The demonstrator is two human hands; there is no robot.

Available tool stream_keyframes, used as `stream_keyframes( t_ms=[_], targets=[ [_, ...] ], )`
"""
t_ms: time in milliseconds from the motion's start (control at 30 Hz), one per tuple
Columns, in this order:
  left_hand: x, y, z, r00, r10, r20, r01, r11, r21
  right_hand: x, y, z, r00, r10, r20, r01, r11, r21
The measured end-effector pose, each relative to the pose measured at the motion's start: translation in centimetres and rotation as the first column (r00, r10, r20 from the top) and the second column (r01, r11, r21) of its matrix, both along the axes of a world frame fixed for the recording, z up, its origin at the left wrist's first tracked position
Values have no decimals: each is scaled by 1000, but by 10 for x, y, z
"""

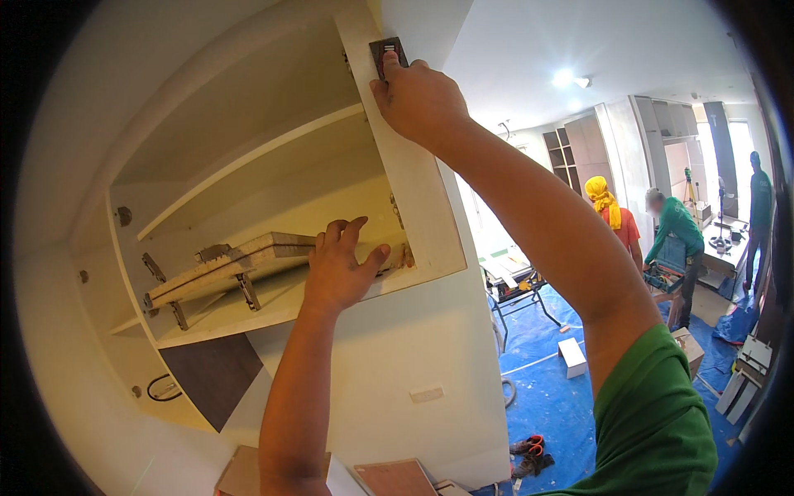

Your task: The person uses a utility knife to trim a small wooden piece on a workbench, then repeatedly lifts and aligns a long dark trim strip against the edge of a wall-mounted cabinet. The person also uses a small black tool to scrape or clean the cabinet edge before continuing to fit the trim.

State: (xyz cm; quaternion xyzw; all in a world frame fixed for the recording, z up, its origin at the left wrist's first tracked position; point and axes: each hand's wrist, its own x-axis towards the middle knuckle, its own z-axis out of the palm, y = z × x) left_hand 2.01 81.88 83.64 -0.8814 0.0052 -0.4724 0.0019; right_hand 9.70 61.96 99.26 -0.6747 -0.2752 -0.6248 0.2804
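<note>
My right hand (pixel 418 99) is raised at the upper front frame (pixel 405 198) of a white wall cabinet, holding a small dark block (pixel 387 50) with a silvery slot against it, one finger on the slot. My left hand (pixel 339 273) has its fingers spread at the cabinet's bottom compartment, beside the end of pale boards (pixel 223 269) lying tilted inside. Metal hinges (pixel 248 291) stick out from these boards. A middle shelf (pixel 248 165) runs above them. Whether my left fingertips touch the boards, I cannot tell.
A dark panel (pixel 211 372) hangs below the cabinet. On the right, a blue sheet (pixel 546 405) covers the floor, with red-handled tools (pixel 533 446) and a white box (pixel 571 357). Beyond are a worker in a yellow head wrap (pixel 612 223), another bending over a toolbox (pixel 674 223) and a standing person (pixel 757 215).
</note>
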Motion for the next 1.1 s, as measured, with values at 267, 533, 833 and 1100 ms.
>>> stream_keyframes(
  t_ms=[267, 533, 833, 1100],
  targets=[
    [-2, -2, 0, 1000, -11, 3, 12, 1000, -18, -2, -4, 4, 996, -67, 67, 69, 997, -35],
    [2, -3, -1, 999, 15, 29, -15, 1000, 7, -17, -26, -29, 998, 69, 9, -69, 998, 1],
    [-8, -7, 13, 825, -312, 471, 273, 950, 151, -2, -158, -277, 522, 677, -519, -605, 723, 334],
    [5, -114, 228, 648, -711, 273, 744, 514, -428, 33, -218, -663, -134, 570, -811, -219, 781, 585]
  ],
)
